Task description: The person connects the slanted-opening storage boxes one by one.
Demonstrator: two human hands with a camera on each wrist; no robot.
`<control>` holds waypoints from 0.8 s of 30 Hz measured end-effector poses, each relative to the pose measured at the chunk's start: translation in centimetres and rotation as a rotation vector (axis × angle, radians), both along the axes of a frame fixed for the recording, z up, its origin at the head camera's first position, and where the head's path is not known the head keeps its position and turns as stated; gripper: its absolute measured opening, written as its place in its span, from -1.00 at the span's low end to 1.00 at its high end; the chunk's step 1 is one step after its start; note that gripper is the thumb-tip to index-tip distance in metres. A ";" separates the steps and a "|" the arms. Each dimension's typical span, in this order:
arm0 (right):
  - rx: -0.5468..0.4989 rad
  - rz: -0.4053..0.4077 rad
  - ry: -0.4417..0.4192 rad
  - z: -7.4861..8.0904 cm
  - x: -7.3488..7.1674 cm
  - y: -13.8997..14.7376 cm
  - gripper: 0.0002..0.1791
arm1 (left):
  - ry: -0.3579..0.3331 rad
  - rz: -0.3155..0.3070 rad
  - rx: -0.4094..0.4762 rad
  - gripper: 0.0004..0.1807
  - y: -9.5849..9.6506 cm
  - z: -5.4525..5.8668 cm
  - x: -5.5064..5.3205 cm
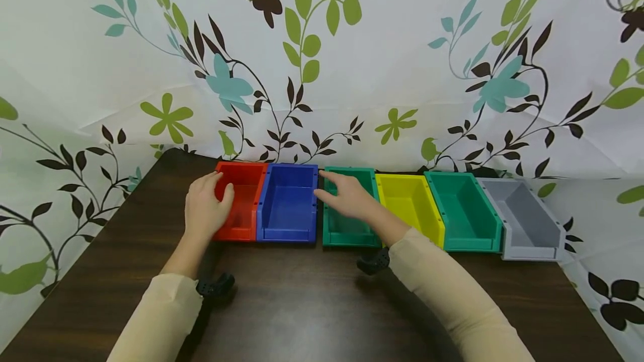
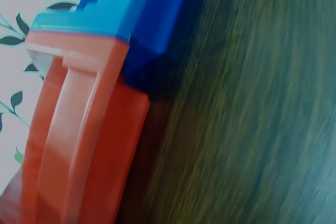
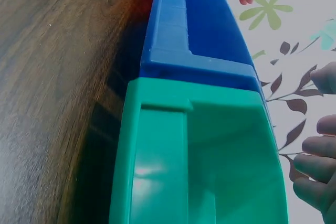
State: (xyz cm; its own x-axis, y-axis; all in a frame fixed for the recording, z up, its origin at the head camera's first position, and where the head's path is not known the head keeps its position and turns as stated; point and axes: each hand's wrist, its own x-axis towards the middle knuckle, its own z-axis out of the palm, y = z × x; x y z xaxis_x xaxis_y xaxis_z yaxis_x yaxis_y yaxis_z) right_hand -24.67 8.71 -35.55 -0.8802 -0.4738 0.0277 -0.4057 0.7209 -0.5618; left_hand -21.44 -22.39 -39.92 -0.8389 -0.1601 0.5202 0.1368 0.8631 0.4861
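Note:
My left hand [image 1: 205, 205] is at the left side of the red bin [image 1: 242, 217], its thumb over the bin and its fingers loosely bent near the back left rim. My right hand [image 1: 347, 195] reaches over the left green bin [image 1: 352, 234], with thumb and fingers spread apart toward the blue bin [image 1: 289, 205]. Nothing shows between the fingers of either hand. In the right wrist view, the right fingers [image 3: 317, 156] appear beside the green bin. The left wrist view shows the red bin [image 2: 102, 145] against the blue one, with the left hand mostly out of frame.
Farther right in the row are a yellow bin [image 1: 406, 200], another green bin [image 1: 465, 211] and a grey bin [image 1: 528, 222]. The row stands along the back of a dark wooden table [image 1: 302, 306], against a leaf-patterned sheet [image 1: 352, 127]. A narrow gap separates the blue and left green bins.

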 end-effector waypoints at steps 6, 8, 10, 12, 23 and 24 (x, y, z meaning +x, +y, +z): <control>-0.033 -0.009 0.017 0.1 0.3 1.3 -0.32 | -0.083 -0.078 0.011 -0.51 1.3 0.3 0.4; -0.046 -0.017 0.024 0.0 0.4 1.8 -0.32 | -0.150 -0.104 0.034 -0.48 1.8 0.4 0.4; -0.065 -0.028 0.016 -0.1 0.5 2.3 -0.33 | -0.226 -0.126 0.067 -0.44 2.3 0.6 0.5; -0.090 -0.039 -0.001 -0.2 0.5 2.8 -0.33 | -0.298 -0.142 0.101 -0.39 2.7 0.8 0.6; -0.226 -0.132 -0.166 1.3 1.0 6.6 -0.35 | -0.475 -0.198 0.260 -0.27 5.0 0.9 -0.5; -0.245 -0.145 -0.189 1.6 1.0 6.9 -0.34 | -0.481 -0.198 0.265 -0.27 5.2 1.0 -0.7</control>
